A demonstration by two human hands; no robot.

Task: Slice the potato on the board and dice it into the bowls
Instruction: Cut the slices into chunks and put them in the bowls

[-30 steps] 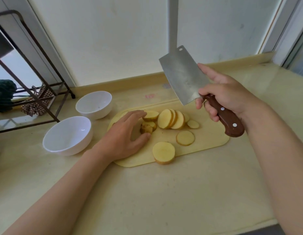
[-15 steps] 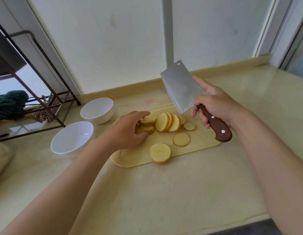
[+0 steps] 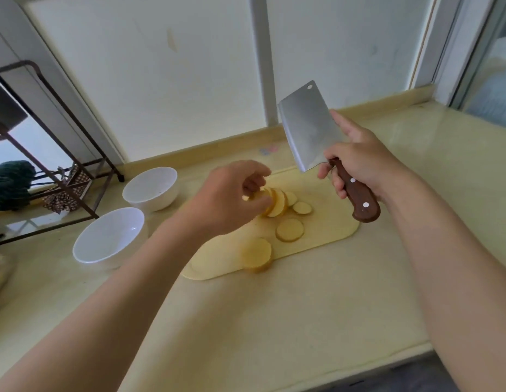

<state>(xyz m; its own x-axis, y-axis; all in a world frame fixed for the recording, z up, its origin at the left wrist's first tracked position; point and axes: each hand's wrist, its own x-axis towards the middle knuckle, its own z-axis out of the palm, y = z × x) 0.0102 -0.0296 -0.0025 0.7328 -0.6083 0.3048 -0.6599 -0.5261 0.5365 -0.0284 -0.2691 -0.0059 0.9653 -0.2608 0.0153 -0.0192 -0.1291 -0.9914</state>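
A pale yellow cutting board [image 3: 331, 230] lies on the counter with several round potato slices [image 3: 290, 230] and a thick potato end [image 3: 257, 251] near its front edge. My left hand [image 3: 229, 199] hovers above the board's left part, fingers curled and pinching a small potato piece [image 3: 257, 197]. My right hand [image 3: 356, 162] grips the brown handle of a cleaver [image 3: 308, 125], blade raised above the board's far right. Two white bowls, one near [image 3: 108, 239] and one farther [image 3: 149, 188], stand left of the board.
A dark metal rack [image 3: 48, 154] stands at the far left with a green bundle [image 3: 8, 182] and a patterned cloth behind it. A white wall panel runs along the back. The counter's front edge [image 3: 331, 374] is near the bottom.
My left hand has lifted off the board with a potato piece pinched in its fingers. The cleaver has stayed raised in my right hand.
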